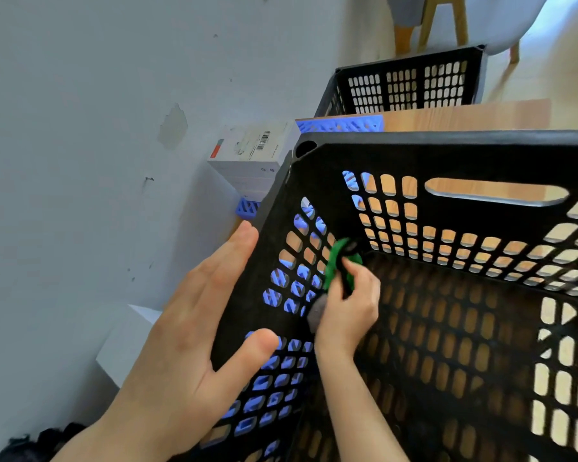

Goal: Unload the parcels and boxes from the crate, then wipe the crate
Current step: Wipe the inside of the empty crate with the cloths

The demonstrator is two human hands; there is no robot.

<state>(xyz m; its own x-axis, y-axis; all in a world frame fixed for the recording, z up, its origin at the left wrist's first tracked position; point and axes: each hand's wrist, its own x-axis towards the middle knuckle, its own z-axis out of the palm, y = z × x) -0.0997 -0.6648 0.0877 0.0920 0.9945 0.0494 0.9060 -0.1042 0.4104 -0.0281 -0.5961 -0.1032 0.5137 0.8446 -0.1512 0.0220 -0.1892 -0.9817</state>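
Note:
A black slotted plastic crate [447,155] fills the right and middle of the head view, and nothing lies inside it. My left hand [194,331] grips its left wall from outside, thumb hooked over the rim. My right hand [347,311] is inside the crate, shut on a green and grey cloth [339,265] pressed against the inner left wall near the far corner. White boxes [251,155] are stacked outside, to the left of the crate.
A blue slotted tray [341,125] sits under and beside the white boxes. A second black crate [407,85] stands farther back on the wooden table [464,116]. Another white box [127,341] lies by the grey wall at left. Chair legs [431,25] are at the top.

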